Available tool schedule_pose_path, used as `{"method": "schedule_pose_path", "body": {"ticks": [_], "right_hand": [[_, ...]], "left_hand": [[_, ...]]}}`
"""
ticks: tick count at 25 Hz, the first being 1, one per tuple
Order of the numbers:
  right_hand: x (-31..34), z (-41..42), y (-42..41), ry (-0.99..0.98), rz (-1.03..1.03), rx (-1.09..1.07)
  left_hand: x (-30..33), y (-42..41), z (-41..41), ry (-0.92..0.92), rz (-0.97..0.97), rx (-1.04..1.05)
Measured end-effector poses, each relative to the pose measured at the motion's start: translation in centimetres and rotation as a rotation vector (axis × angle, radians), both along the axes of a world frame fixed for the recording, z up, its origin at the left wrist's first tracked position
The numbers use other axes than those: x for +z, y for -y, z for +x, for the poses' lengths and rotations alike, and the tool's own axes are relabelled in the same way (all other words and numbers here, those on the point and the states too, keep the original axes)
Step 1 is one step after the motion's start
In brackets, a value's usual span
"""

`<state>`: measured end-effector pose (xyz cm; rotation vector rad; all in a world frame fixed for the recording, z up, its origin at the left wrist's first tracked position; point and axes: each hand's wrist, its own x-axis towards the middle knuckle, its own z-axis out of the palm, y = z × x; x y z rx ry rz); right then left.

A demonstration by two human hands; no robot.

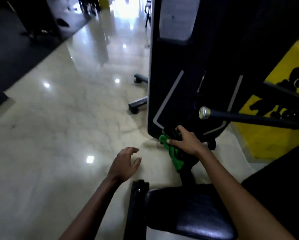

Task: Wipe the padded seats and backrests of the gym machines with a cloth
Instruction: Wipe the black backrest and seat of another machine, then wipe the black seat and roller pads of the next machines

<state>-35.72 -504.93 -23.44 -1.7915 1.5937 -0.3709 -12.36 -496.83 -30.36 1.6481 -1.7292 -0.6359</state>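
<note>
One bright green cloth [173,153] is in play, bunched in the person's right hand [183,141], whose fingers curl round it and press it against a black padded roller [171,132] low on the gym machine; the loose end of the cloth hangs down past the wrist. The left hand [124,163] floats over the pale polished stone floor [58,135], fingers spread wide and slightly bent, holding nothing. One black padded vinyl seat [193,217] sits nearest the camera, between the two forearms, with a black metal bracket [136,196] just beside its left edge. One tall black weight-stack housing with grey trim lines [180,75] stands behind the roller, and two dark tubular feet [138,103] stick out from it onto the floor. One black bar with a shiny chrome end cap [204,112] reaches in from the right. Behind it is a yellow wall panel with black silhouette figures [284,80]; no writing or brand can be read anywhere.
</note>
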Motion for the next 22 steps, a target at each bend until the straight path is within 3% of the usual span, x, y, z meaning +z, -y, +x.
{"method": "schedule_pose_path", "body": {"ticks": [4, 12, 22], "right_hand": [[8.1, 3.8, 0.7, 0.059, -0.108, 0.050], [18.9, 10.3, 1.5, -0.007, -0.256, 0.035], [23.9, 25.8, 4.1, -0.020, -0.333, -0.084]], "left_hand": [[7.1, 1.5, 3.9, -0.001, -0.071, 0.068], [17.2, 6.7, 11.9, 0.064, -0.254, 0.064], [25.5, 11.8, 28.2, 0.160, -0.355, -0.084]]}}
